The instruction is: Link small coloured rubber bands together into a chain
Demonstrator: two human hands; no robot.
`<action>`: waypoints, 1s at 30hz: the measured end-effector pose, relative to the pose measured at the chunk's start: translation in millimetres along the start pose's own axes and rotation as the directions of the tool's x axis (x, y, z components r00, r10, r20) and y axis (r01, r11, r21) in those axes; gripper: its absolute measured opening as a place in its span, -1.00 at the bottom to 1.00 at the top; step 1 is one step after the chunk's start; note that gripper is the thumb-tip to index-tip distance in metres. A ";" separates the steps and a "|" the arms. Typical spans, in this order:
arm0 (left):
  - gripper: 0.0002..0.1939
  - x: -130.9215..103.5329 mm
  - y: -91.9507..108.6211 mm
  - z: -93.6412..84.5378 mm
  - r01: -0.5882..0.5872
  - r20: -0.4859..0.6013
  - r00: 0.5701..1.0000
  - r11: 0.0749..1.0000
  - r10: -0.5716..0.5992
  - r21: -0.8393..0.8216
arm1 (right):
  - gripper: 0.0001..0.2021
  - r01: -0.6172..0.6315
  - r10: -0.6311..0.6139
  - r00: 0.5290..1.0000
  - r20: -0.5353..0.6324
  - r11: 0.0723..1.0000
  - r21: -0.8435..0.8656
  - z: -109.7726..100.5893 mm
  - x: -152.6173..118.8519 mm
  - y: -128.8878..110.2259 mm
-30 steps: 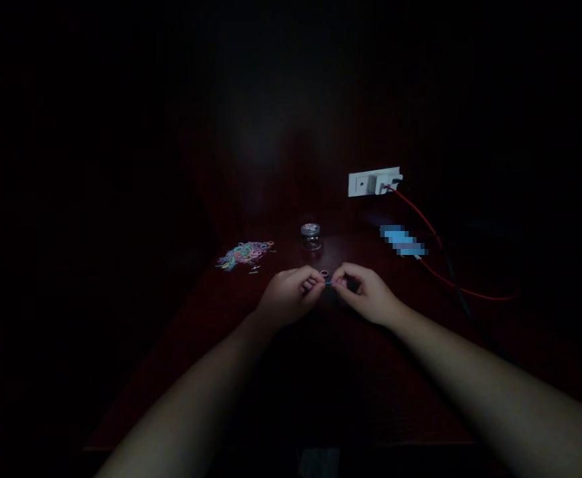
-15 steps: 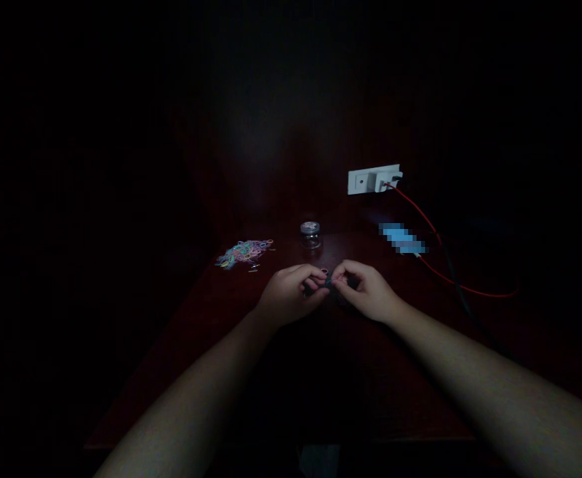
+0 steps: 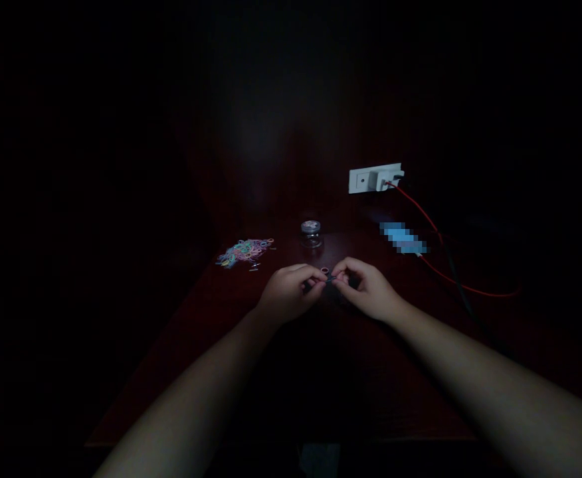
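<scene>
My left hand and my right hand meet fingertip to fingertip over the dark red table. Both are pinched on one small, thin, bluish-grey item stretched between them, too small and dim to name. Just behind the fingertips lies a small pinkish ring. A pile of thin colourful bands rests at the table's far left, with small shiny pieces beside it. A small clear round container stands beyond my hands.
A white wall socket holds a plug at the back right. From it a red cable curves down beside a dark cord to a pixelated blue device on the right. Surroundings are very dark.
My fingertips have shifted slightly, and the thin item between them shows more clearly, as does the pinkish ring behind. Otherwise the scene looks the same.
</scene>
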State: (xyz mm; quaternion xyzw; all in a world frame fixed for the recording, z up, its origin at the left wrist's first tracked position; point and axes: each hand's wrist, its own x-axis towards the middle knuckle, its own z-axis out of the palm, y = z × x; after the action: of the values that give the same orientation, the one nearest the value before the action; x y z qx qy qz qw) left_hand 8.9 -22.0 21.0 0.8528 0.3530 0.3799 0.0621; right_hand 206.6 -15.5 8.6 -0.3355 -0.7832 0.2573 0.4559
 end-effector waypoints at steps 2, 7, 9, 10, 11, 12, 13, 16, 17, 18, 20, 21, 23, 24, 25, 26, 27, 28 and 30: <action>-0.88 -0.1 -0.1 -0.1 0.004 0.003 1.000 1.000 -0.004 0.002 | -0.94 0.007 -0.007 1.000 -0.005 1.000 -0.001 0.3 -0.2 1.1; -0.89 -0.4 -1.2 1.4 0.014 -0.008 1.000 1.000 -0.014 -0.002 | -0.95 0.021 -0.021 1.000 0.008 1.000 -0.019 0.6 -0.5 2.8; -0.89 -0.6 -1.9 2.0 0.018 -0.016 1.000 1.000 -0.018 -0.014 | -0.95 0.011 -0.011 1.000 0.009 1.000 -0.021 0.5 -0.4 2.3; -0.89 -0.7 -2.2 2.2 0.021 -0.021 1.000 1.000 -0.021 -0.016 | -0.95 0.010 -0.010 1.000 0.010 1.000 -0.023 0.3 -0.4 1.8; -0.90 -0.7 -2.4 2.3 0.024 -0.024 0.999 1.000 -0.025 -0.016 | -0.95 0.011 -0.011 1.000 0.011 1.000 -0.025 0.2 -0.3 1.4; -0.90 -0.8 -2.4 2.2 0.029 -0.023 0.999 1.000 -0.029 -0.012 | -0.96 0.013 -0.013 1.000 0.012 1.000 -0.028 0.1 -0.2 1.1; -0.90 -0.7 -2.4 1.9 0.033 -0.021 0.999 0.999 -0.033 -0.006 | -0.96 0.015 -0.015 1.000 0.011 0.999 -0.030 0.0 -0.1 0.9; -0.93 -0.2 -1.7 0.8 0.040 -0.015 0.999 0.999 -0.040 0.006 | -0.96 0.021 -0.021 1.000 0.010 0.999 -0.034 -0.2 -0.1 1.1; -0.93 0.1 -1.4 0.4 0.040 -0.015 0.999 0.999 -0.040 0.007 | -0.95 0.023 -0.022 1.000 0.011 0.999 -0.034 -0.3 -0.2 1.3; -0.94 0.3 -1.2 0.1 0.040 -0.015 0.999 0.999 -0.040 0.007 | -0.95 0.024 -0.024 1.000 0.013 0.999 -0.033 -0.3 -0.2 1.5; -0.95 0.8 -1.1 -0.4 0.041 -0.016 0.999 0.999 -0.041 0.006 | -0.95 0.028 -0.028 0.999 0.017 0.999 -0.030 -0.5 -0.3 1.8; -0.95 0.9 -1.2 -0.5 0.044 -0.014 0.999 0.999 -0.044 0.006 | -0.95 0.030 -0.030 0.999 0.017 0.999 -0.029 -0.5 -0.3 1.8; -0.95 1.0 -1.7 -0.7 0.055 -0.008 0.998 0.998 -0.055 0.004 | -0.95 0.034 -0.033 0.999 0.017 0.999 -0.029 -0.4 -0.2 1.5; -0.95 1.0 -2.0 -0.8 0.059 -0.003 0.998 0.998 -0.059 0.003 | -0.95 0.034 -0.033 0.999 0.017 0.999 -0.029 -0.4 -0.2 1.2; -0.95 1.0 -2.2 -0.8 0.063 0.002 0.998 0.998 -0.063 0.003 | -0.95 0.033 -0.032 0.999 0.017 0.999 -0.030 -0.3 -0.1 0.9; -0.95 0.9 -2.3 -0.9 0.063 0.005 0.998 0.998 -0.063 0.003 | -0.95 0.031 -0.031 0.999 0.018 0.999 -0.031 -0.2 0.0 0.6; -0.95 0.9 -2.3 -1.0 0.061 0.006 0.998 0.998 -0.061 0.003 | -0.95 0.030 -0.029 0.999 0.019 0.999 -0.033 -0.2 0.0 0.3; -0.95 0.9 -2.2 -1.1 0.057 0.003 0.998 0.998 -0.057 0.003 | -0.95 0.028 -0.027 0.999 0.019 0.999 -0.034 -0.1 0.1 0.1; -0.96 0.8 -1.6 -1.3 0.052 -0.003 0.999 0.999 -0.052 0.001 | -0.95 0.026 -0.025 1.000 0.018 0.999 -0.039 -0.2 0.2 0.0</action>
State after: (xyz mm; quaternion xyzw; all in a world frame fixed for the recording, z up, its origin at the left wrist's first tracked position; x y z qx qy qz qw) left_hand 7.5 -20.6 21.8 0.8426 0.3755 0.3794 0.0711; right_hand 206.6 -15.4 8.9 -0.3320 -0.7963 0.2392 0.4456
